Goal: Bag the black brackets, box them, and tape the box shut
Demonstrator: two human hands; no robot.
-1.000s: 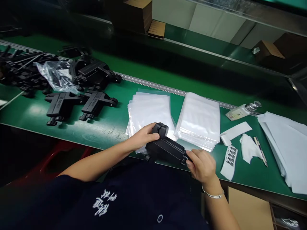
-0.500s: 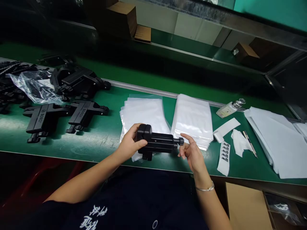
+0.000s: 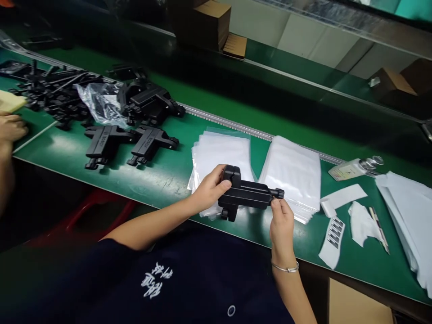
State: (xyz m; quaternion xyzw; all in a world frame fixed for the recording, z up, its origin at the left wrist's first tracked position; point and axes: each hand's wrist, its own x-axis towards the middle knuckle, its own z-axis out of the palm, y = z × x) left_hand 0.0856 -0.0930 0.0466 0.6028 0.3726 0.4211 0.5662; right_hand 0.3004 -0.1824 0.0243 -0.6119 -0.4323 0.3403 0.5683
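My left hand [image 3: 211, 189] grips one end of a black clamp bracket [image 3: 248, 194], thumb on its near face. The bracket lies sideways, held above the front edge of the bench. At its other end, my right hand [image 3: 282, 225] pinches at the small knobs with thumb and fingertips, the rest of the fingers curled in. Behind the bracket lie a loose stack of clear plastic bags [image 3: 224, 150] and a thicker, neater bag stack [image 3: 293, 168]. Two similar black brackets [image 3: 106, 143] with raised lettering rest to the left.
More black brackets [image 3: 151, 101], a crumpled plastic bag [image 3: 103, 105] and a heap of black rods [image 3: 64, 90] fill the left. A co-worker's hand [image 3: 11, 128] shows at the far left. On the right are a bottle [image 3: 351, 169], a label strip [image 3: 333, 238], a pen [image 3: 380, 229] and white sheets [image 3: 408, 220].
My right hand has closed from an extended pointing finger into a pinch at the knobs. The view has swung left, bringing a co-worker's hand into sight.
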